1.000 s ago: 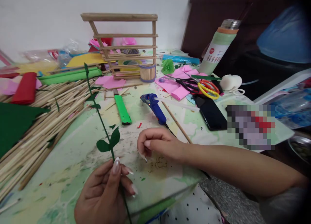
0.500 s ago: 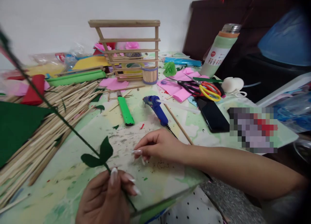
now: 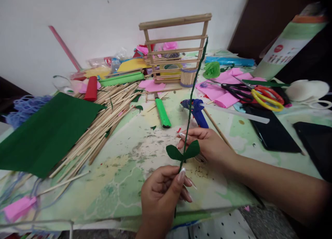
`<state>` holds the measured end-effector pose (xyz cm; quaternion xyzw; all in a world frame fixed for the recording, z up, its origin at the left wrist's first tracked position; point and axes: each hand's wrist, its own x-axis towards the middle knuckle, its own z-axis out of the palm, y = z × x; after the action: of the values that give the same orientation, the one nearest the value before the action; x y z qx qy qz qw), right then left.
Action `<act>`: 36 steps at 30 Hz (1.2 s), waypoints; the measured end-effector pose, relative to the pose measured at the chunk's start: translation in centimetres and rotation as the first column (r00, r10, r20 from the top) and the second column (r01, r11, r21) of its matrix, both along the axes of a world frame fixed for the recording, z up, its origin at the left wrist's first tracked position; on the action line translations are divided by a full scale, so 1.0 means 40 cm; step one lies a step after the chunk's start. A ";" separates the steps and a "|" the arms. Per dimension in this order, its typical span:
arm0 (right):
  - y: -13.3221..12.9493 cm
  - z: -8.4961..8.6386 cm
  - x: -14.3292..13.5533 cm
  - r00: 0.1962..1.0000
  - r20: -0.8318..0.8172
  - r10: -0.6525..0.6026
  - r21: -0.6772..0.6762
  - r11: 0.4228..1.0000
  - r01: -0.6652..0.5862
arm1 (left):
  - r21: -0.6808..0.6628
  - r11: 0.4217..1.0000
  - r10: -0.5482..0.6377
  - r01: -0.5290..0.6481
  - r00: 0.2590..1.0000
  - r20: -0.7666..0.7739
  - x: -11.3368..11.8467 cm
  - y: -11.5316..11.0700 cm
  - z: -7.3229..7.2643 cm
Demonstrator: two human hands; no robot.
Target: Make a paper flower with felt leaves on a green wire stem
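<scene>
Dark green sheet (image 3: 52,135), then thin sticks (image 3: 102,120) | left hand (image 3: 162,192): thumb and forefinger pinch the green stem (image 3: 192,91) just below two leaves (image 3: 192,149); a light grip should spare the leaves | blue glue gun (image 3: 199,115) lies beyond; better keep leaves clear of it | right hand (image 3: 206,142): fingers bent close by stem, touching or not I cannot tell

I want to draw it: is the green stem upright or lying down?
Upright, tilted slightly: the left hand holds the green stem, which points up.
</scene>
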<state>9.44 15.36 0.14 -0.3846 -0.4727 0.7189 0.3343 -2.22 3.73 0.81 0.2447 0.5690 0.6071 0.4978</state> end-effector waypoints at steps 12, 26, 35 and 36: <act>-0.010 0.002 0.001 0.995 -0.070 0.073 0.059 0.996 -0.069 | -0.007 0.998 0.057 -0.057 0.998 0.016 -0.003 0.012 -0.003; -0.039 0.009 0.000 0.963 0.007 0.271 0.218 0.939 -0.266 | -0.028 1.000 -0.008 0.009 1.000 0.012 -0.006 0.011 -0.004; -0.029 -0.010 -0.004 0.901 -0.304 0.308 -0.005 0.946 -0.324 | -0.003 0.999 -0.040 0.040 0.993 0.115 -0.007 0.006 0.004; -0.028 -0.009 -0.004 0.891 -0.324 0.319 -0.018 0.939 -0.343 | -0.001 0.999 -0.040 0.040 0.991 0.125 -0.007 0.006 0.003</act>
<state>9.29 14.26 -0.23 -0.1905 -0.4442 0.8348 0.2638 -2.51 3.99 0.93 0.2168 0.5330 0.6100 0.5448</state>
